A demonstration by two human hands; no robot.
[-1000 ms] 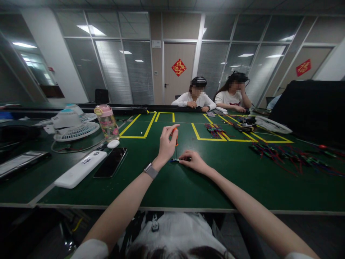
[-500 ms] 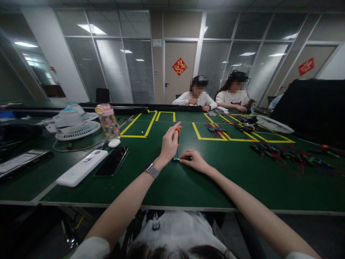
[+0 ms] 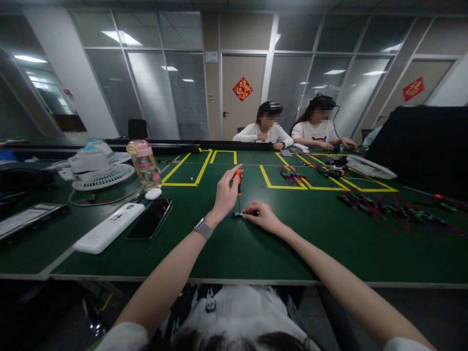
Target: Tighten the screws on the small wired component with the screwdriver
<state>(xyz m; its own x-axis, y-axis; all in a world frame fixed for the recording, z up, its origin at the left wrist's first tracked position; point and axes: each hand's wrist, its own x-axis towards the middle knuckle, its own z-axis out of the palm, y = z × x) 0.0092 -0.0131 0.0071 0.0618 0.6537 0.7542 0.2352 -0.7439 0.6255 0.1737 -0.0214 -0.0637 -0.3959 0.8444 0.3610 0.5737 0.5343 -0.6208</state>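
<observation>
My left hand (image 3: 224, 194) is closed around a small screwdriver with an orange and black handle (image 3: 239, 180), held upright with its tip pointing down. Just below it a small blue and green part (image 3: 237, 214) lies on the green table (image 3: 256, 248). My right hand (image 3: 262, 216) rests on the table with its fingertips pinched on the right end of that part. A watch sits on my left wrist.
At the left lie a black phone (image 3: 149, 219), a white power bank (image 3: 108, 227), a white mouse (image 3: 153, 193), a pink-lidded bottle (image 3: 143, 165) and a small fan (image 3: 98, 168). Red-wired parts (image 3: 387, 207) spread at the right. Two people sit at the far side.
My left hand with the screwdriver has shifted only slightly, its fingers turning on the handle. My right hand has stayed on the small part. A person opposite lowered a hand.
</observation>
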